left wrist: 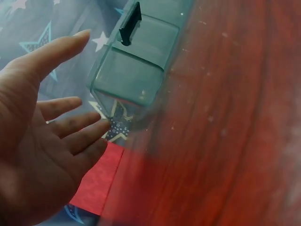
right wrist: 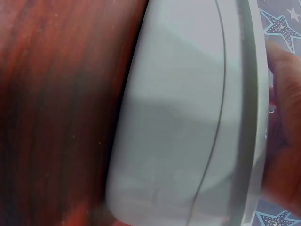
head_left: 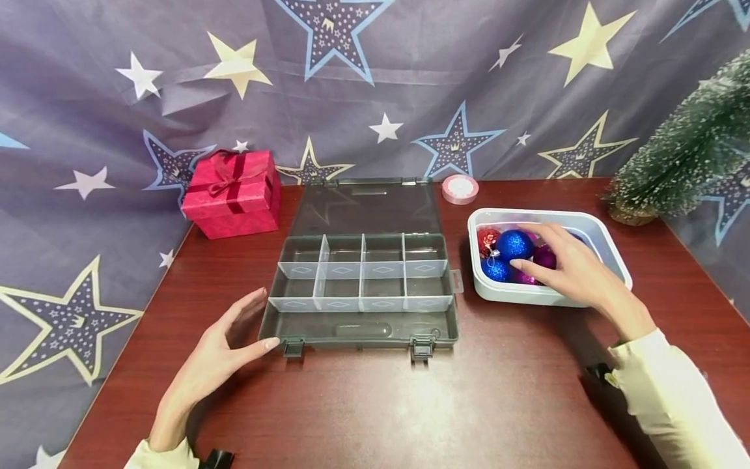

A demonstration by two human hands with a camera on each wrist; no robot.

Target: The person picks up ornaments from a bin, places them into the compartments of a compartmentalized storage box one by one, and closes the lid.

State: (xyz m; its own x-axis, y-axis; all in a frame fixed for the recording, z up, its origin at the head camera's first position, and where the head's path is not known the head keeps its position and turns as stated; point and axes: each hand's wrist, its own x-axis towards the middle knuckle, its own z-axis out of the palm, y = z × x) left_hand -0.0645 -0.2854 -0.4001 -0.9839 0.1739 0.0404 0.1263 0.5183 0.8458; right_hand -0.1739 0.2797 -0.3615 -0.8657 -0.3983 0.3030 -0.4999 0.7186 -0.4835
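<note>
A smoky see-through compartment box (head_left: pixel 359 326) lies with its lid raised at the back; its sections hold nothing visible. My left hand (head_left: pixel 213 355) is spread at the box's left front corner, the thumb tip by the edge. In the left wrist view that hand (left wrist: pixel 51 141) shows straight fingers beside the box (left wrist: pixel 131 75). My right hand (head_left: pixel 571 264) reaches into a white tub (head_left: pixel 527 296). Its thumb and fingertips lie on either side of a blue glitter bauble (head_left: pixel 514 245), pinching it. In the right wrist view, the tub wall (right wrist: pixel 174 117) hides most of the hand (right wrist: pixel 284 127).
Red (head_left: pixel 487 240), blue (head_left: pixel 495 270) and purple baubles (head_left: pixel 545 257) lie in the tub. A red gift box (head_left: pixel 234 195) stands at the back left, a ribbon roll (head_left: pixel 459 189) behind the tub, and a small frosted tree (head_left: pixel 674 153) at the right.
</note>
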